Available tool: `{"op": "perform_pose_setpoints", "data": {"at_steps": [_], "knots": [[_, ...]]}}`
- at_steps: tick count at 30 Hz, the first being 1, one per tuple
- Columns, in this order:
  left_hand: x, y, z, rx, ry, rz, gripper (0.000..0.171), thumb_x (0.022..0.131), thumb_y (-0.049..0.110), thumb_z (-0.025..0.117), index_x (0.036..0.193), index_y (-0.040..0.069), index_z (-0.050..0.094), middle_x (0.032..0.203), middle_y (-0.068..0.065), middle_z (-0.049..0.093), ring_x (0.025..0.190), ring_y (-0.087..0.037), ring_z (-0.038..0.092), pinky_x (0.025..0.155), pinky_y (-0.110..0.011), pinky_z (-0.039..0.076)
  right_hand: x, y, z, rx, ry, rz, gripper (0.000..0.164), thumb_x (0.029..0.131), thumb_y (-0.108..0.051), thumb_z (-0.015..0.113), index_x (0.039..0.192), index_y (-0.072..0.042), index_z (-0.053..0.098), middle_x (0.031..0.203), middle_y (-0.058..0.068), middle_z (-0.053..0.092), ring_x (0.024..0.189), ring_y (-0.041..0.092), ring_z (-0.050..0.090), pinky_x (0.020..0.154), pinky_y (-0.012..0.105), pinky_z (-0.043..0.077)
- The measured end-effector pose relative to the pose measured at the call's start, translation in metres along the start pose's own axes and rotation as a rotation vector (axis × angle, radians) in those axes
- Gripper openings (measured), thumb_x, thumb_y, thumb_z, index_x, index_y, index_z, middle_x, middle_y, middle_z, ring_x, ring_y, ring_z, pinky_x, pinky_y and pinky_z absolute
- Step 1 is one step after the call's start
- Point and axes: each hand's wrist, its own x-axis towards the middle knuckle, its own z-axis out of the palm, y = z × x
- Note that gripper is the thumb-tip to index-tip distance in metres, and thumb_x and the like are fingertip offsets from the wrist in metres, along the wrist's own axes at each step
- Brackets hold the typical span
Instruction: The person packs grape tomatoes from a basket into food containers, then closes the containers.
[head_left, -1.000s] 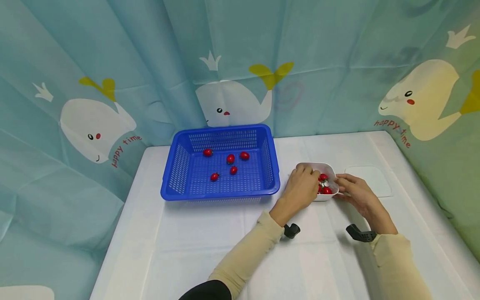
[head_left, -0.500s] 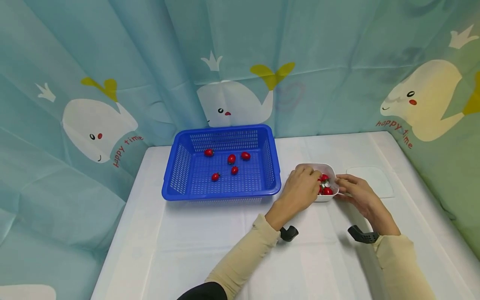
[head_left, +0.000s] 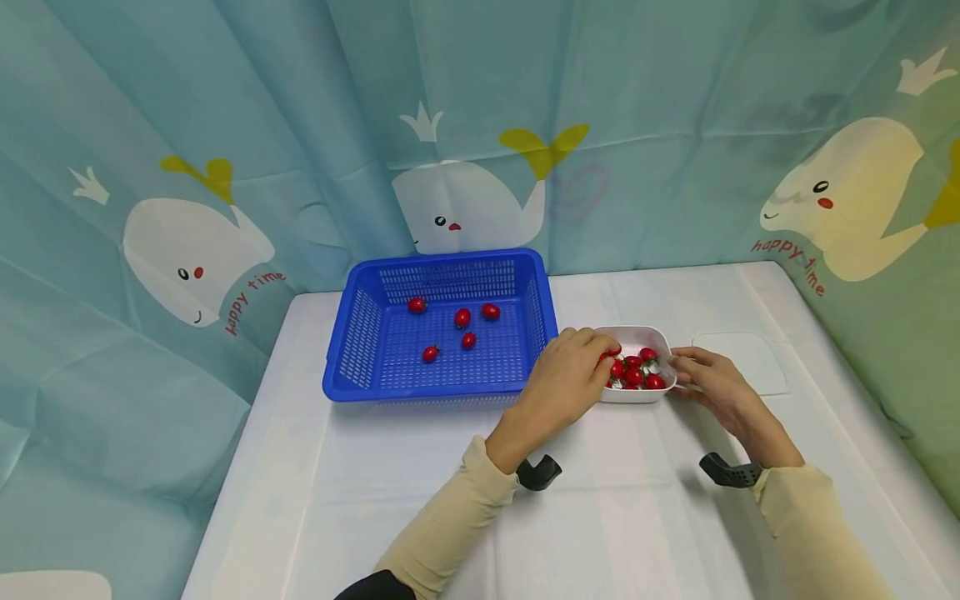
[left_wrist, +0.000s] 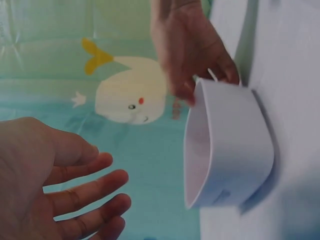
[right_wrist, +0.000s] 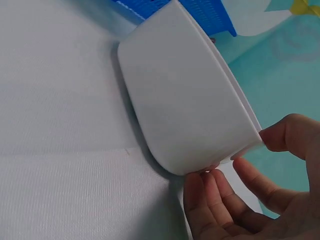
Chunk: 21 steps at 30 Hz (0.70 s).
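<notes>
My left hand (head_left: 573, 375) is over the left end of a white plastic food container (head_left: 637, 397). In the left wrist view, its loosely bent fingers (left_wrist: 100, 192) stand apart from the container, and I see nothing between them. Several cherry tomatoes (head_left: 633, 377) lie in the container; in the head view, one red patch shows beside the left fingertips. My right hand (head_left: 716, 387) holds the container at its right end. In the right wrist view, the right thumb (right_wrist: 285, 135) is at the rim and the other fingers are against the lower side.
A blue plastic basket (head_left: 442, 393) stands left of the container, with several cherry tomatoes (head_left: 462, 317) spread on its floor. A clear, flat lid (head_left: 742, 358) lies behind the right hand on the white-covered table (head_left: 420, 492). A whale-print curtain (head_left: 637, 200) hangs behind.
My left hand has moved left and back from inside the container, uncovering more of the tomatoes. The right hand and the container have stayed in place.
</notes>
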Motion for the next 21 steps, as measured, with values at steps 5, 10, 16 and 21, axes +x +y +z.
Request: {"op": "perform_pose_setpoints", "data": {"at_steps": [5, 10, 16, 21], "knots": [[-0.010, -0.013, -0.015, -0.026, -0.009, -0.043, 0.025, 0.106, 0.022, 0.058, 0.127, 0.018, 0.072, 0.119, 0.004, 0.073, 0.108, -0.015, 0.062, 0.097, -0.029, 0.052, 0.000, 0.000, 0.001, -0.023, 0.006, -0.014, 0.061, 0.110, -0.034, 0.047, 0.154, 0.007, 0.034, 0.133, 0.010, 0.055, 0.097, 0.000, 0.057, 0.083, 0.017, 0.056], [-0.018, -0.031, -0.030, -0.035, -0.022, -0.093, 0.025, 0.107, 0.022, 0.058, 0.128, 0.017, 0.071, 0.123, 0.001, 0.072, 0.113, -0.019, 0.063, 0.102, -0.034, 0.053, 0.001, -0.001, 0.001, -0.056, 0.005, -0.012, 0.061, 0.111, -0.034, 0.045, 0.154, 0.007, 0.034, 0.147, 0.023, 0.046, 0.098, 0.001, 0.056, 0.083, 0.016, 0.056], [-0.027, -0.057, -0.046, -0.086, -0.007, -0.166, 0.024, 0.106, 0.020, 0.061, 0.127, 0.014, 0.071, 0.125, -0.003, 0.072, 0.118, -0.023, 0.063, 0.106, -0.040, 0.052, 0.003, 0.000, -0.003, -0.050, -0.019, -0.036, 0.058, 0.111, -0.032, 0.046, 0.151, 0.009, 0.036, 0.131, 0.011, 0.058, 0.096, -0.002, 0.058, 0.083, 0.017, 0.056], [-0.036, -0.077, -0.055, -0.133, 0.008, -0.232, 0.024, 0.104, 0.018, 0.063, 0.126, 0.013, 0.071, 0.125, -0.004, 0.072, 0.120, -0.025, 0.063, 0.106, -0.043, 0.053, 0.003, 0.001, -0.005, -0.037, -0.035, -0.033, 0.058, 0.111, -0.032, 0.048, 0.151, 0.009, 0.036, 0.122, 0.000, 0.058, 0.095, -0.002, 0.058, 0.084, 0.017, 0.056]]}}
